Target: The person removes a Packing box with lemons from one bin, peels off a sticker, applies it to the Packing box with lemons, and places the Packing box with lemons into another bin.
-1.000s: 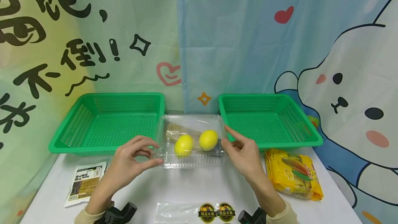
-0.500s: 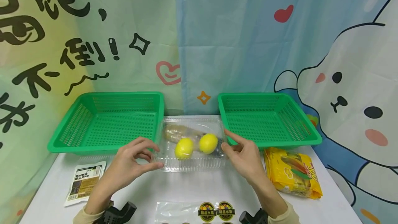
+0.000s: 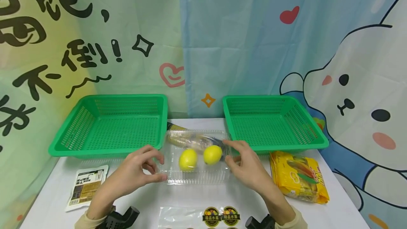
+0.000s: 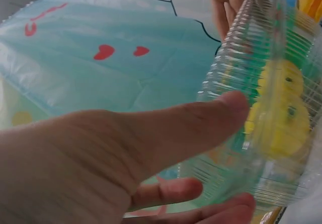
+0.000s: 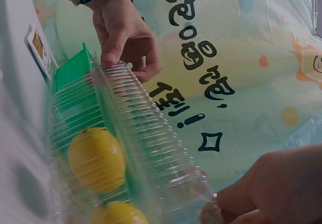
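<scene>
A clear plastic clamshell container is held between both hands, with two yellow lemons inside. At its left side, my left hand grips the edge, thumb nearer me and fingers farther back. My right hand grips the right side between thumb and fingers. Both lemons show through the ribbed wall in the right wrist view, one lemon fully and the other cut off by the frame. A black-and-gold packet lies behind the container, mostly seen through the plastic.
Two green perforated baskets, one left and one right, stand at the back. A white-and-brown pouch lies front left, a yellow snack bag at right. Clear film with round black-and-gold stickers lies at the front edge.
The container has come down and nearer to me, still between both hands. More of the packet behind it now shows past its far edge. My right hand has shifted slightly nearer too.
</scene>
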Motion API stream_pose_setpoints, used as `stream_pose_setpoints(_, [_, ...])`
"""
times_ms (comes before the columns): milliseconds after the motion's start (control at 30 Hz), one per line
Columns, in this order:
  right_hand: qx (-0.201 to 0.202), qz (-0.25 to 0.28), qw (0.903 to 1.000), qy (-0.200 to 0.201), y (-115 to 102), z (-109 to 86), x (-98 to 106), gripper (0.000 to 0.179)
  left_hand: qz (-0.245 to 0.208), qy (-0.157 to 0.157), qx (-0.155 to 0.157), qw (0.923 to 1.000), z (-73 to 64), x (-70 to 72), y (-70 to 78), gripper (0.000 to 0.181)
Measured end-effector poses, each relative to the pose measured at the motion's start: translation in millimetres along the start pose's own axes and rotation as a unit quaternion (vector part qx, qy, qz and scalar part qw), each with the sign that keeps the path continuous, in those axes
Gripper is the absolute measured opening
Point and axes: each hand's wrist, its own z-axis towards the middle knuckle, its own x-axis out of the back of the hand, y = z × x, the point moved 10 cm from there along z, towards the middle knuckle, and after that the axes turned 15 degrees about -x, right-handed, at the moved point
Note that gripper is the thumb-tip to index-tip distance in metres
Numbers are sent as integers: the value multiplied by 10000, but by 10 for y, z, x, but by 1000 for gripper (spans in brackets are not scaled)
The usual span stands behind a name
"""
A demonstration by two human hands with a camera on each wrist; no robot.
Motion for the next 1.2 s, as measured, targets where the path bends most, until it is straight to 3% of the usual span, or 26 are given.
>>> stream_pose_setpoints(233, [78,-286,9991,-291,-12,-24,-60,48,-60,-356,-63,9993,-12,-63,20,30])
stream_pose_setpoints(433, [55,-234,9985,-497,-13,-68,-62,46,-206,-593,98,9980,-32,-123,-10,34])
stream_pose_setpoints(833, [12,-495,9964,-685,9,-107,-58,43,-445,-777,49,9960,-25,-219,22,35])
stream_pose_setpoints(1200, [-49,-755,9935,-845,57,-95,-124,42,-429,-1160,292,9919,-48,-320,-19,38])
